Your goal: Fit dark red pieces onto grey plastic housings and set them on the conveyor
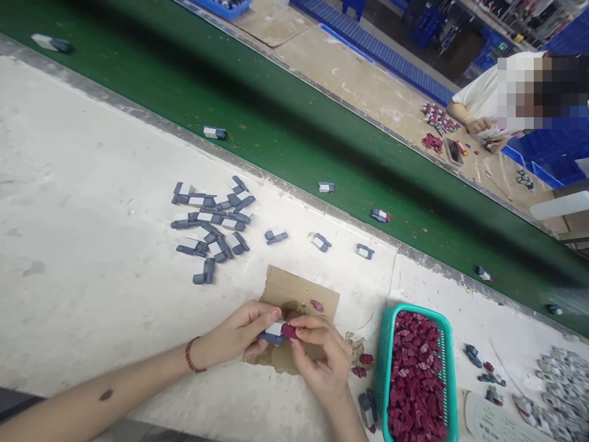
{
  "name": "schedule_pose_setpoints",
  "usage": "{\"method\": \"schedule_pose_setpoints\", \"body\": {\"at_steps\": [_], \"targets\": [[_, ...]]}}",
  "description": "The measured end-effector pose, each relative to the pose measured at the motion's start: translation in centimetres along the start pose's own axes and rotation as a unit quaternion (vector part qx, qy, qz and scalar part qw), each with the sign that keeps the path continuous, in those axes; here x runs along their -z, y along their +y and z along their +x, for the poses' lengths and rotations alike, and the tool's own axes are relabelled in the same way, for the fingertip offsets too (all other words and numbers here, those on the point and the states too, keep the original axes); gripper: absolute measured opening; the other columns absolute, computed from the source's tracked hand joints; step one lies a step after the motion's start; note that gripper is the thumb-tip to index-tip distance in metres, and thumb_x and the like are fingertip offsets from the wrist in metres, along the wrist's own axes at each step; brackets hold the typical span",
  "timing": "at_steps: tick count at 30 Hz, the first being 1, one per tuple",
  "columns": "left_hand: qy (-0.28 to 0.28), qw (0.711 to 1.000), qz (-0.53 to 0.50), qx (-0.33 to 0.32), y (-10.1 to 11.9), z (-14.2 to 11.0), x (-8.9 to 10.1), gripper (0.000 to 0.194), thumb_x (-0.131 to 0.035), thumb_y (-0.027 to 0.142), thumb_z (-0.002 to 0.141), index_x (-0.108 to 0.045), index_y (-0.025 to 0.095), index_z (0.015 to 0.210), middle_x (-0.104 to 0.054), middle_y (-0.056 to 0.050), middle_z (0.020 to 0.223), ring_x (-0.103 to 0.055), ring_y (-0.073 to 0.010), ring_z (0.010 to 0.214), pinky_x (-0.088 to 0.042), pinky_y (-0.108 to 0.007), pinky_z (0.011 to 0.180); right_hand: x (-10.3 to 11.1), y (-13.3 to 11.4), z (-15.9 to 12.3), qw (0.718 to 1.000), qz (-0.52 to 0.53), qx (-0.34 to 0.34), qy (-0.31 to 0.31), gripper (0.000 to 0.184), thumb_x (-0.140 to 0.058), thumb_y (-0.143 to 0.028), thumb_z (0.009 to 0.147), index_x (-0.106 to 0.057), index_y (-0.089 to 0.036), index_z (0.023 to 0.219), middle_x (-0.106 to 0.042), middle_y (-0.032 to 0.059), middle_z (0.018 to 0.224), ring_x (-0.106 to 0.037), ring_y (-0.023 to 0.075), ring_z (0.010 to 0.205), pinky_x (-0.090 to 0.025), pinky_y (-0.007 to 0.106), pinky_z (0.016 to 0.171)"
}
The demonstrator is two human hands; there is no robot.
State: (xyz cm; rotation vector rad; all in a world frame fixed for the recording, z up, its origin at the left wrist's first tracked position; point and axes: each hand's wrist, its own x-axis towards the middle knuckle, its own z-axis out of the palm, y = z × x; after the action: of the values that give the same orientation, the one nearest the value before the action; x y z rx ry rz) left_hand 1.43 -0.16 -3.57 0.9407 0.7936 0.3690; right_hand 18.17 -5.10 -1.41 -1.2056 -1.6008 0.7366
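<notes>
My left hand (254,324) grips a small grey-blue and white plastic piece (275,331) between thumb and fingers. A maroon plastic part (289,331) touches the right end of that piece, pinched by the fingers of my right hand (322,353). Both hands are over a stained sheet of cardboard (304,280) on the white table. A loose maroon part (316,305) lies on the cardboard just beyond my right fingers. Right of my right hand stands a teal basket (383,368) filled with maroon parts (416,374).
A pile of grey-blue and white pieces (211,218) lies at left. Behind the table runs a green conveyor belt (276,129) carrying several pieces. Pale grey parts (565,387) are heaped at right. Across the belt a person (488,92) works at another table.
</notes>
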Motion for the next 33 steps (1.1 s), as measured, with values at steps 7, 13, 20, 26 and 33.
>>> {"method": "schedule_pose_setpoints", "body": {"at_steps": [7, 13, 20, 26, 33], "targets": [[0.046, 0.998, 0.033, -0.019, 0.4, -0.2, -0.3, 0.061, -0.04, 0.079, 0.078, -0.04, 0.021, 0.058, -0.034, 0.006, 0.046, -0.029, -0.0088, 0.039, -0.022, -0.023, 0.037, 0.1, -0.2, 0.2, 1.0, -0.016, -0.024, -0.014, 0.016, -0.058, -0.009, 0.086, -0.066, -0.022, 0.092, -0.075, 0.0084, 0.092, -0.071, 0.0203, 0.086, -0.059, 0.038, 0.078], [0.001, 0.981, 0.174, -0.081, 2.0, -0.9, -0.1, 0.041, -0.039, 0.056, 0.092, -0.052, 0.02, 0.076, -0.044, 0.003, 0.064, -0.041, -0.0147, 0.057, -0.034, -0.024, 0.051, 0.5, -0.4, 0.2, 0.991, 0.031, -0.132, 0.018, 0.009, -0.065, -0.016, 0.084, -0.071, -0.021, 0.079, -0.075, 0.005, 0.081, -0.071, 0.0185, 0.075, -0.059, 0.03, 0.07], [-0.04, 0.951, 0.283, -0.118, 3.4, -0.9, -0.2, 0.028, -0.041, 0.039, 0.094, -0.059, 0.021, 0.082, -0.061, -0.002, 0.07, -0.055, -0.019, 0.061, -0.038, -0.024, 0.056, 0.5, -1.1, -0.6, 0.99, 0.04, -0.125, 0.05, 0.012, -0.063, -0.022, 0.086, -0.072, -0.022, 0.077, -0.074, 0.0046, 0.077, -0.07, 0.0183, 0.072, -0.058, 0.03, 0.066], [-0.052, 0.919, 0.362, -0.144, 6.6, 2.0, 0.3, 0.023, -0.058, 0.043, 0.085, -0.069, 0.024, 0.082, -0.069, -0.003, 0.076, -0.061, -0.024, 0.072, -0.041, -0.025, 0.064, 3.7, -2.4, -1.8, 0.985, -0.074, -0.143, 0.061, 0.017, -0.057, -0.017, 0.09, -0.072, -0.024, 0.094, -0.073, 0.006, 0.093, -0.069, 0.0186, 0.087, -0.056, 0.031, 0.077], [0.169, 0.795, 0.546, -0.203, 12.2, 11.6, 5.2, 0.037, -0.046, 0.043, 0.09, -0.066, 0.014, 0.103, -0.069, -0.009, 0.099, -0.059, -0.0279, 0.089, -0.041, -0.029, 0.078, 14.4, 0.3, -4.0, 0.883, -0.443, -0.147, 0.038, 0.025, -0.048, -0.013, 0.09, -0.068, -0.022, 0.1, -0.069, 0.0097, 0.099, -0.059, 0.0293, 0.094, -0.051, 0.047, 0.081]]}}
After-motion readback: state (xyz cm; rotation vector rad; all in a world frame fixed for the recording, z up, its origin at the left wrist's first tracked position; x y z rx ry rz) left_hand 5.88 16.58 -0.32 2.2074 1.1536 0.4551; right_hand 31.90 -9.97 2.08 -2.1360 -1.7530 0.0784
